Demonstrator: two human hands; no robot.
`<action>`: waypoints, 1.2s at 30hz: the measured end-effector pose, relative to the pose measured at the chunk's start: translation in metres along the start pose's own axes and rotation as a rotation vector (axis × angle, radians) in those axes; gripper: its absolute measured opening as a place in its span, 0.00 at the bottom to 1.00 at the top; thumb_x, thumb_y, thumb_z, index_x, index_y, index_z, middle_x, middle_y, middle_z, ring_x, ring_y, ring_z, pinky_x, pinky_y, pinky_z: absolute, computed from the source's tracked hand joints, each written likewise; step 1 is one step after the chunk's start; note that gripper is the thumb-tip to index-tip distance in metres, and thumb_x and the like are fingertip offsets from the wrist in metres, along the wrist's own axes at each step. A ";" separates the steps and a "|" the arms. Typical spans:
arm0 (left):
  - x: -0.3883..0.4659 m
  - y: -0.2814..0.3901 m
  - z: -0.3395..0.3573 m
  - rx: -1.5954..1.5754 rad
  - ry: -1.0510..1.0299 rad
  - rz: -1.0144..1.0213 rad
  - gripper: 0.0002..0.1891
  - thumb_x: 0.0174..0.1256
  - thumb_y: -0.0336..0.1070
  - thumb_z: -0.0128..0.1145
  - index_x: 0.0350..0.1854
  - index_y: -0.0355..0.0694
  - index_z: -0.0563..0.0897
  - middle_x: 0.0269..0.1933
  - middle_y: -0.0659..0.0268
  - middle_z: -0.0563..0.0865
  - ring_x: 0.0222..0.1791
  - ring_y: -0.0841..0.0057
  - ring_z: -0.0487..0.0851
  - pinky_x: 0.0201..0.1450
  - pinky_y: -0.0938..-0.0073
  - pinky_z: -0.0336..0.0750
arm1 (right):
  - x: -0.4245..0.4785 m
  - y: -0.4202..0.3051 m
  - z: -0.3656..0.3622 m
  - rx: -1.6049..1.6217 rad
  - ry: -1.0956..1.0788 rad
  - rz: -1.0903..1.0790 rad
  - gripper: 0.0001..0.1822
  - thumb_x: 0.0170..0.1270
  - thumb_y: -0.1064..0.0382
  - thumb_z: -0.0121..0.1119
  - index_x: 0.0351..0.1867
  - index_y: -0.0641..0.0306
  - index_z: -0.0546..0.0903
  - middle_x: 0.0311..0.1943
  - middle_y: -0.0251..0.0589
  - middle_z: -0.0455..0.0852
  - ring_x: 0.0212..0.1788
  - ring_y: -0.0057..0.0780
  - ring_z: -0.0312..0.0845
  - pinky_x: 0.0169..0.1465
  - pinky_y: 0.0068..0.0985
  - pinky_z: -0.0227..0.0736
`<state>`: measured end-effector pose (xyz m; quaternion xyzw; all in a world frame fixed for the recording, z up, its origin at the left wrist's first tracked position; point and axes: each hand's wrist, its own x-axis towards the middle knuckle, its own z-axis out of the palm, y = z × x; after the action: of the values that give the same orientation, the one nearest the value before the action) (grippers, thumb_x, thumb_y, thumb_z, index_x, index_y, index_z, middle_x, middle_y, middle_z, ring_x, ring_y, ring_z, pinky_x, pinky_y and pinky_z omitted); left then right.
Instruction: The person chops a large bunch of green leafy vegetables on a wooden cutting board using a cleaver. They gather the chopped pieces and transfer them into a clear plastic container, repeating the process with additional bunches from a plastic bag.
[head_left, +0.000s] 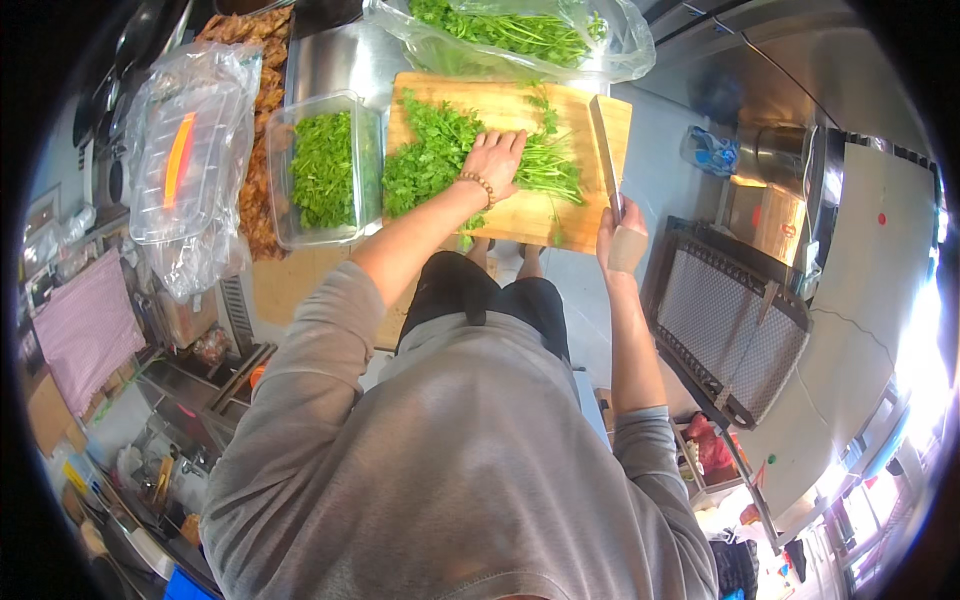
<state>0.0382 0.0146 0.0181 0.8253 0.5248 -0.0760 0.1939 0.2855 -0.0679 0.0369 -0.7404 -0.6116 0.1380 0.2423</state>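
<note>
A bunch of leafy green herbs (435, 150), which look like cilantro, lies across a wooden cutting board (495, 217), leaves to the left and stems to the right. My left hand (493, 161), with a beaded bracelet at the wrist, presses flat on the bunch where leaves meet stems. At the board's right edge my right hand (623, 236), with a tan patch on its back, is closed around the handle of a kitchen knife (606, 150). The blade points away from me, apart from the stems. Left of the board, a clear plastic container (368, 172) holds chopped greens (322, 169).
An open clear plastic bag (634, 45) with more herbs lies behind the board. At left are a bagged clear plastic lid or tray (176, 165) and a tray of brown food pieces (262, 150). A metal mesh panel (727, 322) stands at right.
</note>
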 end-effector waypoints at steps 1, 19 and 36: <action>0.001 0.003 -0.009 0.013 -0.044 -0.017 0.55 0.46 0.49 0.76 0.74 0.32 0.59 0.65 0.51 0.74 0.67 0.56 0.69 0.73 0.58 0.60 | 0.001 0.000 0.000 -0.008 -0.011 0.008 0.14 0.61 0.67 0.62 0.48 0.64 0.80 0.38 0.55 0.86 0.39 0.55 0.83 0.41 0.45 0.78; 0.050 -0.004 -0.014 -0.488 -0.032 0.036 0.44 0.61 0.64 0.61 0.75 0.43 0.65 0.75 0.56 0.67 0.77 0.59 0.60 0.80 0.50 0.47 | -0.001 0.034 -0.003 0.116 -0.304 0.123 0.12 0.63 0.66 0.58 0.46 0.66 0.74 0.34 0.58 0.85 0.39 0.57 0.83 0.43 0.47 0.76; 0.032 0.011 -0.006 0.127 0.129 -0.115 0.69 0.38 0.63 0.78 0.80 0.39 0.49 0.72 0.48 0.64 0.76 0.52 0.57 0.80 0.47 0.46 | 0.006 0.024 -0.003 0.222 -0.339 0.300 0.15 0.69 0.56 0.58 0.45 0.67 0.75 0.31 0.63 0.85 0.37 0.63 0.82 0.40 0.49 0.74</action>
<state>0.0614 0.0395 0.0161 0.8077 0.5769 -0.0667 0.1022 0.3082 -0.0660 0.0275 -0.7582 -0.5077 0.3608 0.1929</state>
